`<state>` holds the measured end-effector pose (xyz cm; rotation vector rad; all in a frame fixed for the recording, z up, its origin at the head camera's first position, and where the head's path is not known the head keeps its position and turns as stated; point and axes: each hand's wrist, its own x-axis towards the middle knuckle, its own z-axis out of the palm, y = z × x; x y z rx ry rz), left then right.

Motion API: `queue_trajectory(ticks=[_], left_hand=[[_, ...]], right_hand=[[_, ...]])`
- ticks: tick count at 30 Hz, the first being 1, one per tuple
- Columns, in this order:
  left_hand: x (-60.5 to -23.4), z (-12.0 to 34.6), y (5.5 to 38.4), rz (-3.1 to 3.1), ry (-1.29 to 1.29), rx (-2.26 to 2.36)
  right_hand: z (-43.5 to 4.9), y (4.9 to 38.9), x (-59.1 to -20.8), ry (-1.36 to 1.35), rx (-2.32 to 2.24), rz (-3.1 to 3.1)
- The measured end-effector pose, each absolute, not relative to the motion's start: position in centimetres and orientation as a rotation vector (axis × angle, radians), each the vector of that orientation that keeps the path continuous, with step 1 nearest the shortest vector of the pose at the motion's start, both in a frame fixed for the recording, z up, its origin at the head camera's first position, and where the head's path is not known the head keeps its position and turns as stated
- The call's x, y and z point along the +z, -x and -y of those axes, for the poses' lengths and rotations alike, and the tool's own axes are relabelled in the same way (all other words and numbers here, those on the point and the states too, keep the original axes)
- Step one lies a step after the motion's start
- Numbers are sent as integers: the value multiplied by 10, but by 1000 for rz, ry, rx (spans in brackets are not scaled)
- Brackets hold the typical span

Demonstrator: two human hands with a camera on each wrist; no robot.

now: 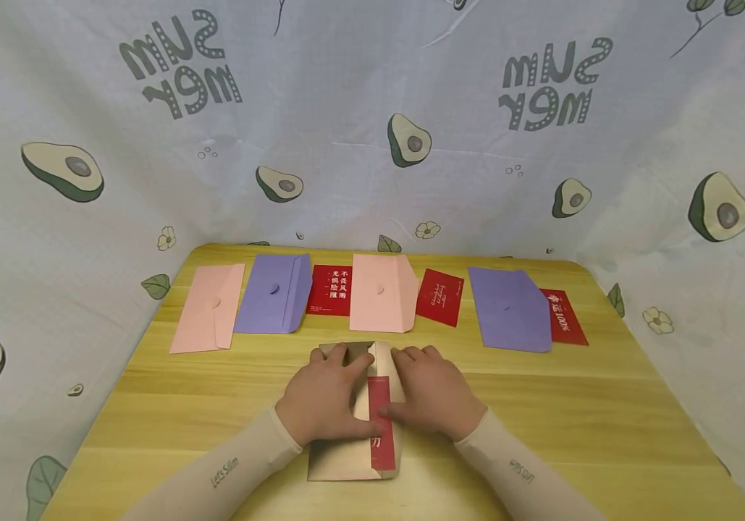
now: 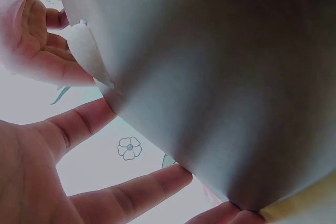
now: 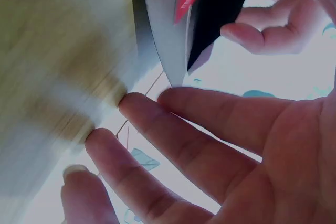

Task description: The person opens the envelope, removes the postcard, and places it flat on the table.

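A kraft-brown envelope [image 1: 341,463] lies at the near middle of the table, its flap [image 1: 381,356] opened out to the right. A red card [image 1: 379,393] with white print lies over the flap, and its left part is hidden inside the envelope. My left hand [image 1: 320,396] rests spread on the envelope, thumb reaching to the card. From the right, my right hand [image 1: 436,394] has its thumb on the card and its fingers beside the flap. The right wrist view shows several fingertips [image 3: 102,137] on the tabletop, with the envelope standing slightly raised beside the index finger.
Across the back lie pink envelopes [image 1: 205,318] [image 1: 379,311], purple envelopes [image 1: 264,311] [image 1: 509,322] and red cards [image 1: 329,307] [image 1: 440,297] [image 1: 564,318]. Some cards touch or tuck against the envelopes. A patterned white cloth [image 1: 346,94] surrounds the wooden table [image 1: 170,412].
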<state>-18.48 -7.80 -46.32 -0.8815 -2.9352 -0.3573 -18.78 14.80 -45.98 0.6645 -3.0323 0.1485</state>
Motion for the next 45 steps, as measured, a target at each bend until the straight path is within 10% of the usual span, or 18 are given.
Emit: queue_trajectory(ticks=[45], left_hand=[[-462,101,176,3022,807,-350]], right_hand=[[-169,190,-437,-666,441,3125]])
